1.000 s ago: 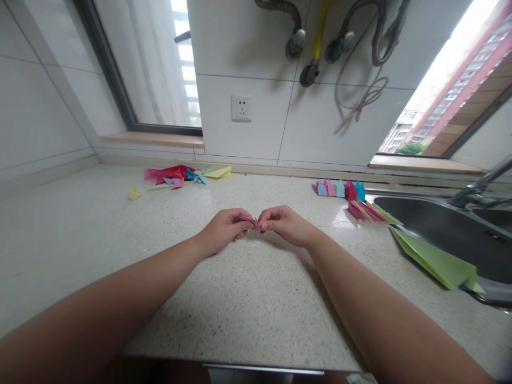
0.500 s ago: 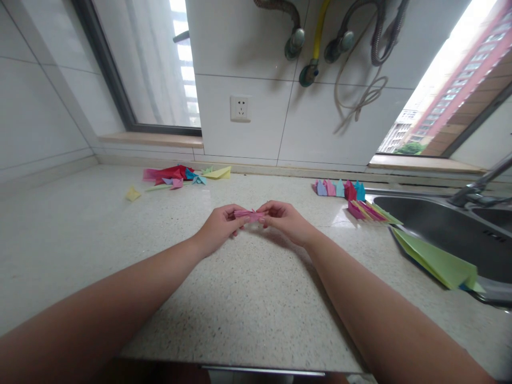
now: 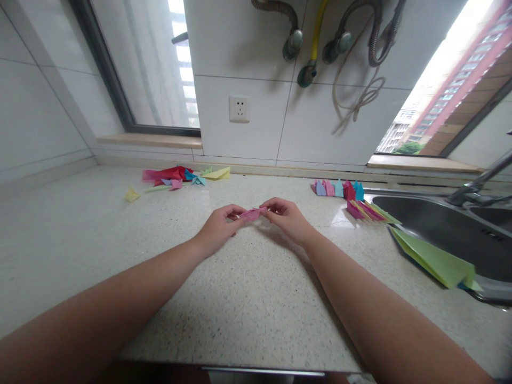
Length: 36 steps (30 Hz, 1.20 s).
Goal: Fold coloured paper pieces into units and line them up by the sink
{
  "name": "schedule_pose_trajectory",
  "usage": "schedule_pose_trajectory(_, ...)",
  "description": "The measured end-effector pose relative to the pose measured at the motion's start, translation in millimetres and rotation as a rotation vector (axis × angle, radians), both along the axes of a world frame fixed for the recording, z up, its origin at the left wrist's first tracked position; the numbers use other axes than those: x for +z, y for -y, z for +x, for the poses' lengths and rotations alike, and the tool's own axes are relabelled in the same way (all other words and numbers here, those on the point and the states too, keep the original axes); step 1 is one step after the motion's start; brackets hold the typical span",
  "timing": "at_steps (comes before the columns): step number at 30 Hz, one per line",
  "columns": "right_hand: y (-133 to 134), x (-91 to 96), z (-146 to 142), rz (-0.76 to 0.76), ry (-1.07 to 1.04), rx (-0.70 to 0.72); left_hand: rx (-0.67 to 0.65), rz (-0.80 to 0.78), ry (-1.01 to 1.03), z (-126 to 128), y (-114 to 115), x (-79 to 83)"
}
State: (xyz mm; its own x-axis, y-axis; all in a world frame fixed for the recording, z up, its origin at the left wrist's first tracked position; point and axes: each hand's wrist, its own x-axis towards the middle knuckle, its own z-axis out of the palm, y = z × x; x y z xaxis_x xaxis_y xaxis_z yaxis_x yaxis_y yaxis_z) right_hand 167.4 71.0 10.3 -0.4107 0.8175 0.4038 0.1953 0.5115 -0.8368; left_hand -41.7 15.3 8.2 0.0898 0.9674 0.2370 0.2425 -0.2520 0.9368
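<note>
Paper (image 3: 252,214) over speckled countertop (image 3: 240,304), tiled wall (image 3: 264,120) behind

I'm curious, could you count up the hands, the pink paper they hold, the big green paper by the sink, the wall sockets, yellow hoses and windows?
Left hand and right hand: 2
Held pink paper: 1
Big green paper: 1
Wall socket: 1
Yellow hose: 1
Left window and right window: 2
Total: 8
</note>
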Motion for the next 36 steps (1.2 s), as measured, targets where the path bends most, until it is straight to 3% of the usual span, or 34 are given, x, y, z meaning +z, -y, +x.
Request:
schedule_pose_trajectory(6,-3.7,-3.7,-1.5,-0.033,-0.062,0.015,-0.048,-0.027,0.082,-1.1,-4.3,-7.9)
schedule_pose_trajectory(14,6.4,-2.5,-13.0,-0.204,-0.154,0.098,-0.056,-0.073,0.257,-3.8,-11.2,-15.3)
schedule_pose_trajectory(20,9.2,-2.1,-14.0,-0.184,-0.110,0.134,-0.157,-0.084,0.243,-1.7,-6.7,-12.1)
schedule_pose_trajectory(25,9.5,-3.2,-14.4,-0.154,-0.053,0.131,-0.136,-0.067,0.199,-2.8,-7.6,-13.0)
schedule_pose_trajectory(36,14.5,-2.8,-17.3,-0.279,-0.081,0.161,-0.090,-0.058,0.211,-4.4,-12.2,-14.9)
